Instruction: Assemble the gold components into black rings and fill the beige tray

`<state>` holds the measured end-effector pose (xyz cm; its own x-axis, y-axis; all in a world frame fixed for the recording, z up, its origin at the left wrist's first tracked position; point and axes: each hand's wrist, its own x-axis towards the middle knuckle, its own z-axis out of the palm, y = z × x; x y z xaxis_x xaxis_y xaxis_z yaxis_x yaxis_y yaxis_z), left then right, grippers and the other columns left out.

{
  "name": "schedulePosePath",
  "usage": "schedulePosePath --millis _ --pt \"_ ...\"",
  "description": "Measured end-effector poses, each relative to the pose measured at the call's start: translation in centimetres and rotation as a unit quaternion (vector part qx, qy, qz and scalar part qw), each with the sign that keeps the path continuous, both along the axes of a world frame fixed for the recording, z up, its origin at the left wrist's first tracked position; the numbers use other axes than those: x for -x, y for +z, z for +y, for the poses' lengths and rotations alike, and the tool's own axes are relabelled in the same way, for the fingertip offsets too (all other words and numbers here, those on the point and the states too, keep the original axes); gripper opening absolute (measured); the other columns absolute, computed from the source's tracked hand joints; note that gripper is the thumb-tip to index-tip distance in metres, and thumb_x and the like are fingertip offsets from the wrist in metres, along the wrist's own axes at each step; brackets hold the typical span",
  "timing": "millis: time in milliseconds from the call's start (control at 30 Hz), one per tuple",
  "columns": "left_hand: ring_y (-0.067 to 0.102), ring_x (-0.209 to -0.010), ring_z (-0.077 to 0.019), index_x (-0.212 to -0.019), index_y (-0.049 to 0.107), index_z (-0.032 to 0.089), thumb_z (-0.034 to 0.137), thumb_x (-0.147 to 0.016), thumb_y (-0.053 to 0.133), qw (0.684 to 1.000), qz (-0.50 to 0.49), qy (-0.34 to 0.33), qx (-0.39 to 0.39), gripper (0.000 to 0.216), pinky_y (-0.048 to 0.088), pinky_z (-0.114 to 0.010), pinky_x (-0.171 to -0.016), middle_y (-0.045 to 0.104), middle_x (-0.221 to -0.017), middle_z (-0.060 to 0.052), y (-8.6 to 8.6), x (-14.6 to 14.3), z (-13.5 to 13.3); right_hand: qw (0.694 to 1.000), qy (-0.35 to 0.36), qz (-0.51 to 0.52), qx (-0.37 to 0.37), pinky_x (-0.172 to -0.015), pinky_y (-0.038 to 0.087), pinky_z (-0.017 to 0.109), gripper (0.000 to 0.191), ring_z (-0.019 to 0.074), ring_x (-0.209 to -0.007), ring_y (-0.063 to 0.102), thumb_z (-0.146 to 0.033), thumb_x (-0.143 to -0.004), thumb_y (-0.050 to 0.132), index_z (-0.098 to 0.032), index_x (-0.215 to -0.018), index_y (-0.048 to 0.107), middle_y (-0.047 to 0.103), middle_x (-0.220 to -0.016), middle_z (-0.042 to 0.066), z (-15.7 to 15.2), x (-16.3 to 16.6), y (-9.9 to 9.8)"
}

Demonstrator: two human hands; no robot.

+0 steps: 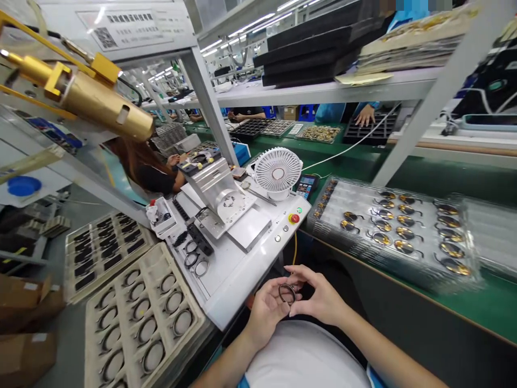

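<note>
A dark metal ring (287,293), like a watch case frame, is held in front of my body. My left hand (266,310) cradles it from the left, fingers curled under and around it. My right hand (319,296) reaches in from the other side, with thumb and forefinger at the ring's edge. Just beyond my hands is the white front panel of a machine (250,275) with a red stop button (294,218). On its top stands a metal fixture block (218,194). More loose rings (196,258) lie at the left of the machine top.
At lower left, a beige tray (125,302) carries several rings; another tray (107,245) bears dark parts. Stacked clear trays (363,215) with round parts stand on the green bench at right. A white fan (278,172) and an overhead gold cylinder (109,108) flank the fixture. Other people work behind.
</note>
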<state>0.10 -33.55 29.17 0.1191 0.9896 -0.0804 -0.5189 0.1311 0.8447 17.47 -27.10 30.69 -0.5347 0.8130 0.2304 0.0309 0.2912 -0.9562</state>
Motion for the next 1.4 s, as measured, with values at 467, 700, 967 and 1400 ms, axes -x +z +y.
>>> schedulePosePath --millis 467,700,967,1400 --pt "0.074 -0.102 -0.0244 -0.111 0.077 0.025 0.031 -0.073 0.092 0.995 0.058 0.083 0.027 0.042 0.057 -0.036 -0.092 0.076 -0.113 -0.009 -0.2 1.8 -1.1 0.776 -0.313 -0.521 -0.171 -0.089 0.054 0.049 0.038 0.0407 -0.109 0.065 -0.027 -0.093 0.056 -0.011 -0.122 0.073 0.071 -0.104 0.022 13.8 -11.4 7.8" --pt "0.071 -0.106 -0.0236 -0.112 0.072 0.016 0.031 -0.074 0.091 0.996 0.045 0.073 0.002 0.045 0.054 -0.037 -0.096 0.076 -0.11 -0.012 -0.6 2.0 -1.6 0.75 -0.294 -0.548 -0.224 -0.073 0.054 0.044 0.037 0.0379 -0.089 0.07 -0.027 -0.089 0.053 -0.012 -0.111 0.079 0.073 -0.099 0.021 15.7 -13.4 6.5" --pt "0.075 -0.102 -0.0232 -0.115 0.071 0.02 0.027 -0.068 0.095 1.0 -0.013 0.015 -0.011 0.054 0.056 -0.032 -0.089 0.072 -0.121 -0.011 0.6 1.8 -1.0 0.935 -0.129 -0.19 -0.271 -0.075 0.058 0.034 0.028 0.0236 -0.083 0.072 -0.029 -0.098 0.053 -0.02 -0.107 0.078 0.075 -0.095 0.009 9.0 -7.0 5.8" --pt "0.075 -0.097 -0.0251 -0.14 0.061 0.017 0.032 -0.053 0.103 0.997 -0.061 -0.049 -0.022 0.098 0.054 -0.029 -0.083 0.078 -0.101 -0.013 1.6 2.4 -1.7 0.98 -0.048 -0.05 -0.186 -0.06 0.058 0.028 0.02 0.0195 -0.079 0.071 -0.021 -0.097 0.064 -0.02 -0.114 0.074 0.073 -0.098 0.008 2.1 1.6 3.7"
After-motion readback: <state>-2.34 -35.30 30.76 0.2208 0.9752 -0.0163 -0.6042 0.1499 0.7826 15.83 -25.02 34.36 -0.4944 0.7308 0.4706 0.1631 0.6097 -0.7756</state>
